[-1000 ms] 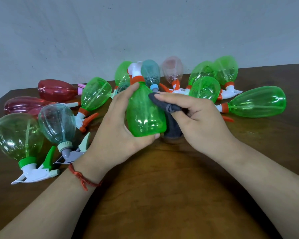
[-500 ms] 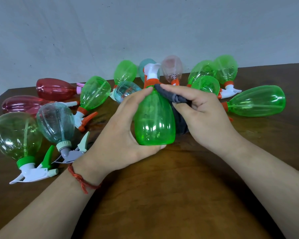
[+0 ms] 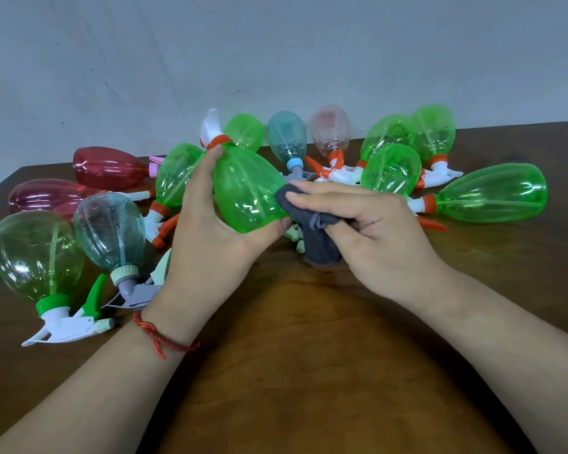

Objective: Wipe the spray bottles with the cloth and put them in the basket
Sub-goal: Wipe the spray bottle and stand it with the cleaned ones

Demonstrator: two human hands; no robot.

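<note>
**Above the table: bottle in hand, cloth on its side**

Head view. Above the brown table, the left hand grasps a green bottle. Its fingers and thumb are curled round the body. The bottle is tilted, base toward the camera, with its orange collar and white trigger head pointing away and left. The right hand pinches a grey cloth and presses it against the bottle's right side. The cloth's tail hangs below the hand. Other bottles lie behind and to the left, in green, red, teal and pale pink. A red cord circles the left wrist.
</note>
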